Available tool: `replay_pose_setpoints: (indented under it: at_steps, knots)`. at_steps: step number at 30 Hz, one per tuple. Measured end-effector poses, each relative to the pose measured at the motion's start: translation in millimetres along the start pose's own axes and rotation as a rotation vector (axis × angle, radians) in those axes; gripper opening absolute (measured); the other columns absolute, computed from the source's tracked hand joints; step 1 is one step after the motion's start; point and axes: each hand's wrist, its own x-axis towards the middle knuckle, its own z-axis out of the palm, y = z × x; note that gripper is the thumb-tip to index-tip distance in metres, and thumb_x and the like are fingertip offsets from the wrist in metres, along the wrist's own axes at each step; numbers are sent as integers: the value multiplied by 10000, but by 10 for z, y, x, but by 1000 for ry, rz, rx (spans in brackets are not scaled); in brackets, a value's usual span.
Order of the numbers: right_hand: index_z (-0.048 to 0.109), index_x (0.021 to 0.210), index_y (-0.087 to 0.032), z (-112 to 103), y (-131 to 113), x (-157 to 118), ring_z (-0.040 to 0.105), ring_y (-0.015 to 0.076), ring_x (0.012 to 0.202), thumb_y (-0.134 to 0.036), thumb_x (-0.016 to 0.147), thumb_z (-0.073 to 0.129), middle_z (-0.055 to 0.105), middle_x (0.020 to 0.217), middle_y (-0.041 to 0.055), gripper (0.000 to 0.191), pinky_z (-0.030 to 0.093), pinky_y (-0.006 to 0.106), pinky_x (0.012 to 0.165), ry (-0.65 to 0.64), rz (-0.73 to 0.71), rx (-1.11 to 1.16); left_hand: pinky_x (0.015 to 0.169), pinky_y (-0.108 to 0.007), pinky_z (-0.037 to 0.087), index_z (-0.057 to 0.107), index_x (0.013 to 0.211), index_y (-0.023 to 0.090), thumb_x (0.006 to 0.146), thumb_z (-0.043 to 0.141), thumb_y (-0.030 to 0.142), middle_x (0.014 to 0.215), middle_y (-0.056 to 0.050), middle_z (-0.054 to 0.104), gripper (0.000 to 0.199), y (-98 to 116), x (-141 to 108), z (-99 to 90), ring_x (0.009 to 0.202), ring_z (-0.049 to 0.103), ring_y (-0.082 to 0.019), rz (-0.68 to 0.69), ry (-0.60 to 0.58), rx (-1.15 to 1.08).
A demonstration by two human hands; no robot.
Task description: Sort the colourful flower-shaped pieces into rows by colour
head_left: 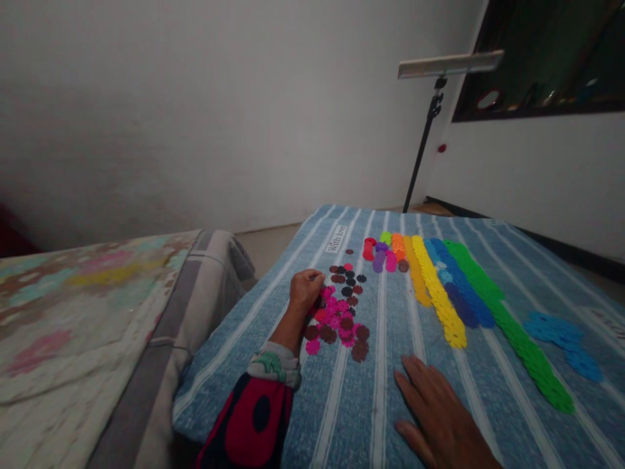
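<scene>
Desk (342,417) in blue and white stripes carries your right hand (439,413), open, palm down, nearest you. Beyond it to the left, small scalloped discs (336,316) in pink, brown, red and black lie in a loose, overlapping scatter. Your left hand (306,288) is curled just beside their left edge; you cannot tell whether it grips one. Farther right, overlapping coloured rows (439,293) stretch away.
</scene>
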Motion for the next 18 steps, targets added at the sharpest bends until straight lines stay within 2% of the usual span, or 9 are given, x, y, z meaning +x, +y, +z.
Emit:
replay_pose_setpoints:
  at_steps: [3, 6, 10, 13, 16, 18]
  knots:
    - [567, 1370, -250, 14, -49, -58, 564, 334, 1272, -384, 916, 546, 622, 1366, 132, 473, 532, 506, 953, 33, -63, 4, 734, -354, 533, 724, 635, 198, 659, 616, 336, 659, -46, 715, 176, -43, 25, -17, 740, 677, -245, -26, 32, -20]
    - [660, 1214, -272, -65, -100, 83, 617, 307, 1190, -325, 903, 557, 678, 1264, 110, 332, 540, 459, 940, -7, -85, 56, 657, -318, 526, 714, 636, 192, 649, 613, 335, 617, -33, 687, 175, -82, 53, -39, 691, 663, -222, -68, 75, -40]
    - [696, 1028, -235, -169, -141, 607, 641, 232, 1061, -235, 950, 447, 698, 1123, 97, 261, 529, 379, 921, -131, 46, 214, 578, -281, 506, 712, 667, 167, 624, 622, 342, 615, -30, 670, 201, -98, 64, -78, 604, 628, -179, -148, 140, -130]
    - [686, 915, -213, -116, -113, 1087, 627, 187, 885, -214, 976, 409, 685, 936, 66, 283, 513, 324, 816, -241, 106, 299, 518, -267, 489, 697, 674, 145, 598, 631, 322, 596, -22, 645, 204, -62, 45, -108, 532, 584, -148, -243, 153, -252]
    - [694, 879, -197, 43, -64, 1496, 607, 187, 928, -220, 989, 412, 676, 947, 65, 303, 478, 315, 861, -262, 160, 237, 493, -260, 486, 672, 659, 129, 576, 640, 291, 577, -20, 631, 186, -5, 20, -128, 491, 558, -126, -333, 149, -337]
    - [705, 922, -192, 160, -52, 1706, 587, 192, 1009, -208, 978, 438, 670, 1036, 79, 273, 454, 309, 908, -266, 165, 170, 485, -256, 484, 660, 647, 124, 565, 641, 275, 569, -23, 629, 173, 25, 7, -135, 483, 554, -120, -358, 149, -363]
